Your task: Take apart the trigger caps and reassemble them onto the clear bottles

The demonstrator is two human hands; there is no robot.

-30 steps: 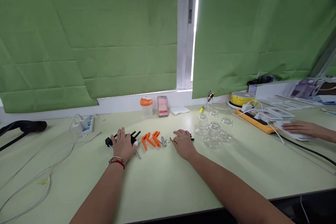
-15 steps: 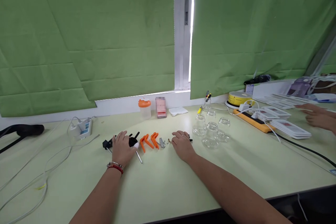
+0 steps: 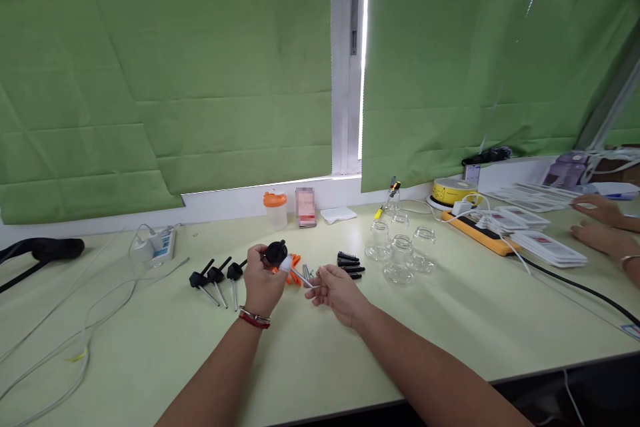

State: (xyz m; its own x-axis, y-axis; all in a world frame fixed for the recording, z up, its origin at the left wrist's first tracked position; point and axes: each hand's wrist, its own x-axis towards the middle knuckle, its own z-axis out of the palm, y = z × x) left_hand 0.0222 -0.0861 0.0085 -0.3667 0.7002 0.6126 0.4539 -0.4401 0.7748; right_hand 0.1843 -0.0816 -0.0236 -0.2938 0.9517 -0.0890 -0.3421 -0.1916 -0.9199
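Note:
My left hand (image 3: 263, 285) is closed round a black round part with a metal rod (image 3: 276, 252), raised over the table. Its rod points right, towards the fingers of my right hand (image 3: 340, 293). Those fingers are pinched at the rod's end; anything small between them cannot be made out. To the left lie three similar black parts with metal rods (image 3: 216, 275). Orange bent pieces (image 3: 296, 260) are partly hidden behind my left hand. Small metal pieces (image 3: 307, 271) lie between my hands. Beyond my right hand are several black ridged pieces (image 3: 349, 263).
Several clear glass jars (image 3: 400, 267) stand right of my hands. At the back are an orange-lidded cup (image 3: 276, 210) and a white tissue (image 3: 339, 214). An orange power strip (image 3: 480, 233) with cables lies right; a co-worker's hands (image 3: 600, 227) are beyond. White cables (image 3: 85, 327) trail left.
My left hand has lifted a black part with a rod and moved right. My right hand has drawn slightly back and turned, fingers now at the rod's end, uncovering the black ridged pieces.

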